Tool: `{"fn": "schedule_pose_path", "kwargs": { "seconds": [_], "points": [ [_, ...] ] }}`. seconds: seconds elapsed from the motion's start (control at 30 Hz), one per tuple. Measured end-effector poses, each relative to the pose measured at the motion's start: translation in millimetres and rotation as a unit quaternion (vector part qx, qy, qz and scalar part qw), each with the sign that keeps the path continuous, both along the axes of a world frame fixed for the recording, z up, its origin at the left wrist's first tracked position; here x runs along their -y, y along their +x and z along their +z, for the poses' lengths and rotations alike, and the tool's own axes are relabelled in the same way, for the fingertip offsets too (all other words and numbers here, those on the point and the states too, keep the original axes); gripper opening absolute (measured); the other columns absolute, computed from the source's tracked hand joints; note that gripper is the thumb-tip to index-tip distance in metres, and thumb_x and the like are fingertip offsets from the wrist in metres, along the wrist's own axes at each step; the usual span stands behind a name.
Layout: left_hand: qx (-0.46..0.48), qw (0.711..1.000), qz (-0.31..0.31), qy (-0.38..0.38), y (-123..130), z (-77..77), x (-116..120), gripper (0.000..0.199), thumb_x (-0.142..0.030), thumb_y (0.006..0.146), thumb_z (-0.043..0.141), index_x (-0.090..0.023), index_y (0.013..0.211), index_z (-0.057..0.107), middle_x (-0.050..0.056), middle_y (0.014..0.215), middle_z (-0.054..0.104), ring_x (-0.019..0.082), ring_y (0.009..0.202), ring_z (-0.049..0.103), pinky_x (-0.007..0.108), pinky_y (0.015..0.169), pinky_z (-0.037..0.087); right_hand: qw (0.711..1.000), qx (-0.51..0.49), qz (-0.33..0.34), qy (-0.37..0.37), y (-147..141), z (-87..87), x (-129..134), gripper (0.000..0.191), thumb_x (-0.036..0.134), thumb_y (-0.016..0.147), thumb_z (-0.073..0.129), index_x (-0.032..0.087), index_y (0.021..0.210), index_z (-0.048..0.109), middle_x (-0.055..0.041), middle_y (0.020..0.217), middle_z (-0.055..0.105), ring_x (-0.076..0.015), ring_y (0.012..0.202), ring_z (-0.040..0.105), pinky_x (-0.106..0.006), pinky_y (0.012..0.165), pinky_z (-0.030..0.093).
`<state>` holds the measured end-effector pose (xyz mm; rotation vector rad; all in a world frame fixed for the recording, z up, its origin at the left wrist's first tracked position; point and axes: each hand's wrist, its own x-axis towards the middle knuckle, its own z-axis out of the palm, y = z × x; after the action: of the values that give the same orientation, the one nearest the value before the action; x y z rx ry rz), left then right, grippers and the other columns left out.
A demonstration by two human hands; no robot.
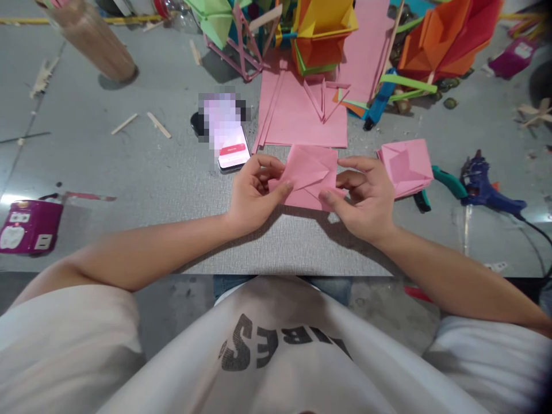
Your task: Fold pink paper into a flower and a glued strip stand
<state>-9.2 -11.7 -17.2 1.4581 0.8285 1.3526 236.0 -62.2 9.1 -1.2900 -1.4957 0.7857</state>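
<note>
A small pink folded paper (311, 172) is held between my two hands over the table's near part, with creased flaps on its upper face. My left hand (259, 192) pinches its left side, thumb on top. On the right side, my right hand (365, 198) grips the lower corner with the thumb on top and fingers behind. Flat pink sheets (302, 123) lie just beyond the paper. Right of my right hand sits a stack of pink folded squares (407, 167).
A lit phone (230, 135) lies beyond my left hand. Pliers (449, 179) and a blue glue gun (487, 190) are at the right. Colourful paper shapes (323, 34) stand at the back. A brown bottle (97, 43) and a purple box (32, 227) are at the left.
</note>
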Motion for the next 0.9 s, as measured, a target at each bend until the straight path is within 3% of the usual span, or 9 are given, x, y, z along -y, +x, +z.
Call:
{"fn": "schedule_pose_path", "kwargs": {
  "seconds": [0.17, 0.3, 0.53, 0.8, 0.9],
  "points": [
    [0.016, 1.0, -0.018, 0.017, -0.3, 2.1, 2.4, 0.046, -0.054, 0.093, 0.099, -0.025, 0.102, 0.065, -0.002, 0.086, 0.068, 0.011, 0.07, 0.063, 0.026, 0.062, 0.05, 1.0, -0.01, 0.011, 0.007, 1.9, -3.1, 0.3, 0.063, 0.061, 0.089, 0.096, 0.035, 0.138, 0.065, -0.0018, 0.094, 0.081, -0.0259, 0.085, 0.08, -0.043, 0.08, 0.067],
    [0.03, 0.999, -0.012, 0.036, 0.9, -0.9, 0.8, 0.052, -0.059, 0.09, 0.1, -0.027, 0.109, 0.063, 0.001, 0.103, 0.073, 0.013, 0.084, 0.073, 0.026, 0.068, 0.055, 1.0, 0.005, -0.003, 0.01, 2.5, -4.9, 0.1, 0.063, 0.065, 0.088, 0.096, 0.037, 0.136, 0.067, -0.0016, 0.091, 0.08, -0.0266, 0.084, 0.078, -0.045, 0.077, 0.067],
    [0.04, 0.998, -0.039, 0.023, -0.3, -4.9, -1.0, 0.054, -0.058, 0.091, 0.099, -0.027, 0.113, 0.061, 0.001, 0.103, 0.073, 0.013, 0.084, 0.074, 0.024, 0.068, 0.056, 0.997, 0.036, -0.019, 0.059, 6.3, -8.1, 5.9, 0.034, 0.057, 0.088, 0.097, 0.034, 0.107, 0.08, -0.0064, 0.099, 0.083, -0.027, 0.087, 0.078, -0.048, 0.084, 0.07],
    [0.029, 0.995, -0.061, 0.078, -2.8, -4.5, 4.5, 0.041, -0.044, 0.095, 0.097, -0.026, 0.114, 0.066, 0.0, 0.101, 0.075, 0.011, 0.081, 0.073, 0.024, 0.072, 0.058, 0.999, 0.025, 0.019, 0.004, 4.3, -1.8, 3.1, 0.028, 0.055, 0.095, 0.088, 0.031, 0.108, 0.084, -0.0054, 0.097, 0.083, -0.0276, 0.091, 0.079, -0.05, 0.089, 0.071],
    [0.026, 0.994, -0.086, 0.054, -2.8, -2.0, 3.8, 0.04, -0.045, 0.094, 0.098, -0.025, 0.113, 0.068, 0.001, 0.1, 0.079, 0.013, 0.083, 0.075, 0.025, 0.073, 0.058, 1.0, 0.027, 0.01, 0.002, 2.9, -0.9, 3.3, 0.027, 0.057, 0.094, 0.087, 0.032, 0.104, 0.084, -0.0047, 0.095, 0.083, -0.0277, 0.089, 0.078, -0.05, 0.087, 0.07]
  ]
}}
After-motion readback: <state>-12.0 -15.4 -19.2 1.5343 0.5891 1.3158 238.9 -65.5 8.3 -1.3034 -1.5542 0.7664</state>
